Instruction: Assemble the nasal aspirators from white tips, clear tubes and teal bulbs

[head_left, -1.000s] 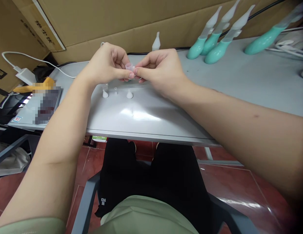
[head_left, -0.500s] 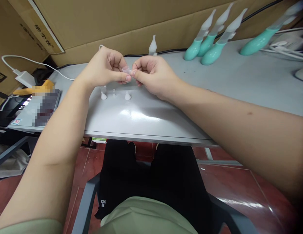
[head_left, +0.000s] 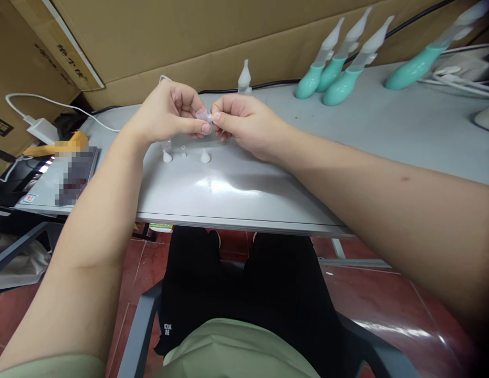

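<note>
Pinching a clear cup mouth-up, left hand and right hand hold its axis seemingly upright.

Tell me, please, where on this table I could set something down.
Bare grey tabletop lies between the right forearm and the teal bulbs, and between the small white cones and front edge. The left end, with its yellow object and white adapter, is crowded, as is the spot by the left hand.

Cardboard lines the back of a grey table; a white cable curls from a white adapter near a yellow object at left; red tiles cover the floor below.
</note>
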The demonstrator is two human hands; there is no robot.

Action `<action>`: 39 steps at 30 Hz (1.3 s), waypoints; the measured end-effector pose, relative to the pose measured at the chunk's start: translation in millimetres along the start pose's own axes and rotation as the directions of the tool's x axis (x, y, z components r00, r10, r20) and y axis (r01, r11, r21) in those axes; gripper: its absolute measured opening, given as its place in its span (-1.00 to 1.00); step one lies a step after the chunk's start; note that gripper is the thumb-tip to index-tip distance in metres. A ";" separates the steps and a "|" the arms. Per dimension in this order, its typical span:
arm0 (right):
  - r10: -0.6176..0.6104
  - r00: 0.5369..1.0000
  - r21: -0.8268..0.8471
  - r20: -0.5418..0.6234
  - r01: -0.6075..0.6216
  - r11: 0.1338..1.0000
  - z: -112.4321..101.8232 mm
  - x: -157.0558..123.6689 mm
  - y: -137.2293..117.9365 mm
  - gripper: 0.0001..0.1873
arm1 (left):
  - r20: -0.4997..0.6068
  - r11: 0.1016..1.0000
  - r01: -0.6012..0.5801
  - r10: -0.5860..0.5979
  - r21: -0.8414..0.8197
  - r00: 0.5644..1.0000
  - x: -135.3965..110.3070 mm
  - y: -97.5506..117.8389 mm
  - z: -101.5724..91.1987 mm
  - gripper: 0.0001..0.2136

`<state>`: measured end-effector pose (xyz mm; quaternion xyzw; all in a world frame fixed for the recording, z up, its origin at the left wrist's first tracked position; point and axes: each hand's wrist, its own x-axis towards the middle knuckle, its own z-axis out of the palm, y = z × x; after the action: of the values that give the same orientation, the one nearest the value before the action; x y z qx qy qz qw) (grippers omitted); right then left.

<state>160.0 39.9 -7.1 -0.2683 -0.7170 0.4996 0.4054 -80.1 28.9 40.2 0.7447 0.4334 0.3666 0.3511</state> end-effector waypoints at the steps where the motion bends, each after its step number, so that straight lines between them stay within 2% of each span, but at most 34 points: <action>1: 0.001 1.000 0.009 -0.002 -0.001 1.000 0.3 0.4 0.0 -0.61 | 0.000 1.000 0.001 -0.001 -0.004 1.000 0.0 0.2 0.1 -0.72; 6: 0.003 1.000 0.017 -0.019 -0.003 1.000 0.3 1.9 3.3 -0.62 | 0.003 1.000 -0.009 0.009 -0.020 1.000 0.7 -0.9 -0.3 -0.69; 12: 0.006 1.000 0.047 0.022 -0.007 0.999 -2.3 3.2 10.4 -0.57 | 0.022 1.000 0.016 -0.015 -0.022 1.000 0.6 -3.5 -1.6 -0.62; 18: -0.100 0.991 0.041 -0.092 0.104 0.994 -3.2 -1.9 0.1 -0.66 | 0.026 1.000 -0.018 0.018 0.018 0.999 0.9 -4.8 -3.4 -0.59; 21: -0.090 0.986 -0.004 -0.140 0.090 0.996 -2.3 -3.3 -4.4 -0.67 | 0.013 0.999 0.002 -0.003 0.052 1.000 1.2 -4.0 -1.7 -0.58; 28: -0.056 0.975 -0.082 -0.216 0.039 0.996 7.0 -7.7 -9.0 -0.65 | -0.026 0.998 -0.022 0.023 0.062 0.999 1.7 -3.2 1.0 -0.70; 34: -0.033 0.990 -0.122 -0.141 0.016 0.992 6.9 -6.9 -5.6 -0.56 | -0.008 0.997 -0.036 0.036 0.064 0.999 1.9 -3.1 -0.2 -0.68; 39: 0.019 0.991 -0.002 -0.134 -0.019 1.000 9.5 -5.1 -3.6 -0.49 | 0.022 0.998 -0.063 0.062 0.031 0.998 0.9 -1.8 -1.5 -0.66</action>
<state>154.7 29.8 -7.0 -0.3088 -0.6865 0.4830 0.4473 -81.8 30.8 39.7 0.7672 0.4120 0.3627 0.3320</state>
